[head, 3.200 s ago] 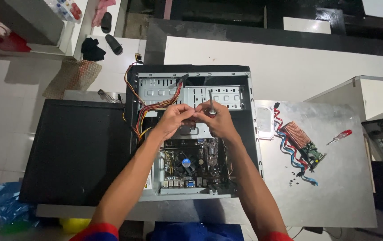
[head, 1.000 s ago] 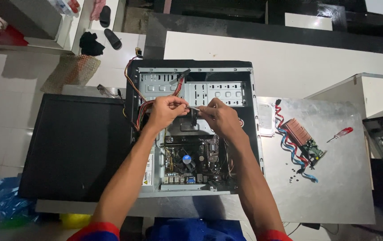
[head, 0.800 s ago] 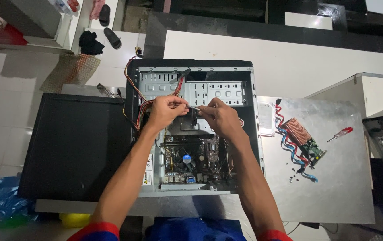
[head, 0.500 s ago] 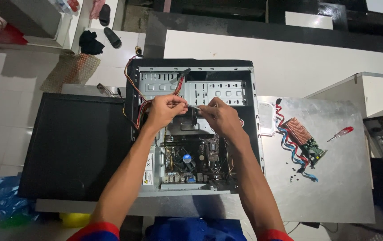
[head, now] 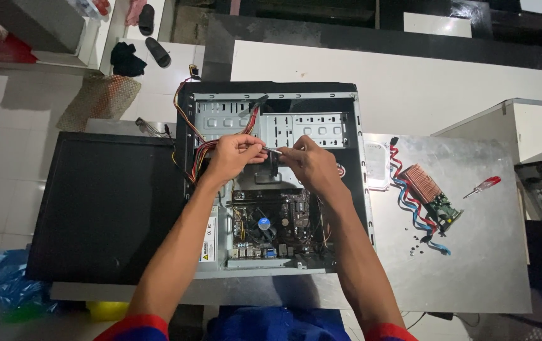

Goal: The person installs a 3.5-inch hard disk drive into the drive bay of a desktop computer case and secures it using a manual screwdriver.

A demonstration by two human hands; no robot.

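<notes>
I log 2 hands over the open computer case point(head: 271, 101): left hand point(head: 233, 158) and right hand point(head: 309, 165) both pinch a small connector point(head: 271, 151) above the motherboard point(head: 271, 218); screwdriver point(head: 482, 186) lies well apart.

Left hand point(head: 233, 155), right hand point(head: 306, 164) pinching a cable connector point(head: 272, 151) (small, dark), open computer case point(head: 271, 101)

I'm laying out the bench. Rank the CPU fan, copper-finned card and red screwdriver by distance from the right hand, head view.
From the right hand:
1. CPU fan, inside the case, just below the hand.
2. Copper-finned card, on the metal panel to the right.
3. Red screwdriver, further right, beyond the card.
</notes>
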